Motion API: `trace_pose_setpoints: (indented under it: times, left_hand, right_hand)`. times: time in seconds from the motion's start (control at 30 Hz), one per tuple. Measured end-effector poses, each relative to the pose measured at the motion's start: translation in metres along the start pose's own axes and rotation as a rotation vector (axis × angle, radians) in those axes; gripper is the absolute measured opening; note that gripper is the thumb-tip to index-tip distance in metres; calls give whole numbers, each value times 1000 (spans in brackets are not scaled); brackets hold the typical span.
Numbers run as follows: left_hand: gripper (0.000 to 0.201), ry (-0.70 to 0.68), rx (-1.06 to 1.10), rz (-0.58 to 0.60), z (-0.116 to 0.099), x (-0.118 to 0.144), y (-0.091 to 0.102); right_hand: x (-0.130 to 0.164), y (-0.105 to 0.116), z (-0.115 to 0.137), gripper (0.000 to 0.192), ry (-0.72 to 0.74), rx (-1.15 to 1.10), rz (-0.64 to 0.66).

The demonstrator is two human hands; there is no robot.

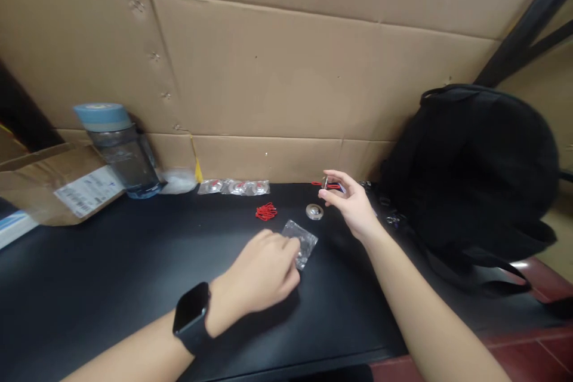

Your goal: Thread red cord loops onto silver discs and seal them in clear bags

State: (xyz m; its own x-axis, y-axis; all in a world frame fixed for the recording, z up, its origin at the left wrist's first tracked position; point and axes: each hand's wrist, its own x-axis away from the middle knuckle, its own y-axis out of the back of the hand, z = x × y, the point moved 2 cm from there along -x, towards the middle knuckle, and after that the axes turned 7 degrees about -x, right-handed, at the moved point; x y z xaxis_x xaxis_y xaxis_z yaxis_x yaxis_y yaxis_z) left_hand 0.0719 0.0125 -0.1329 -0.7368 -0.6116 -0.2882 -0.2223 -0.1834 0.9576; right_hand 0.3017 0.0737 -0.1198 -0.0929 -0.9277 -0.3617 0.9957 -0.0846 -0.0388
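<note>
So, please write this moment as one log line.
left hand: on clear packet | right hand: pinching small metal part | red clips: on black table

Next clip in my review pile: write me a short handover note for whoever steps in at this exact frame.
Left hand: fingertips pinching a small clear plastic bag on the black table; grip closed on it.
Right hand: raised above the table, holding a small metal part between thumb and fingers.
Nearby: round metal disc and red clips loose on the table.
Done, by the look of it: filled packets lie in a row by the cardboard wall.
Left: the bag in hand looks unfilled.
</note>
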Motion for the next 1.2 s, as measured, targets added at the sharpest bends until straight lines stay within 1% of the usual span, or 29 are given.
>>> trace_pose_setpoints:
  times: [0.03,0.1,0.17,0.23,0.33,0.43,0.53,0.6,0.7,0.83,0.9,1.0,1.2]
  left_hand:
    - [8,-42,40,20,-11,2,-6]
    - [10,-74,81,41,-21,8,-12]
    - [9,-92,111,53,-20,12,-12]
    - [11,-120,147,58,-15,15,-11]
    - [23,-136,177,67,-8,16,-14]
    - [33,-135,192,82,-3,16,-19]
    - [41,-154,202,85,-1,16,-20]
    - [42,-158,189,91,1,16,-19]
    - [40,-157,159,114,2,15,-18]
    - [42,-101,123,130,1,14,-21]
    - [45,-96,123,130,1,15,-23]
    - [44,-104,138,126,3,16,-25]
    - [42,-99,165,105,3,19,-27]
  right_hand:
    - [0,1,0,56,4,8,-1]
    - [0,0,1,56,10,16,8]
    - [1,-2,2,56,10,33,36]
    - [3,-3,6,54,14,79,88]
    - [9,-3,18,48,52,218,250]
    - [15,1,34,53,78,403,476]
    - [21,7,44,57,43,574,672]
    - [24,11,46,56,-2,643,735]
    - [29,13,43,56,-106,690,777]
    - [37,7,40,57,-215,767,858]
    - [39,4,38,53,-212,844,865]
    - [40,2,33,45,-176,945,822]
    - [41,-7,27,43,-172,1018,797]
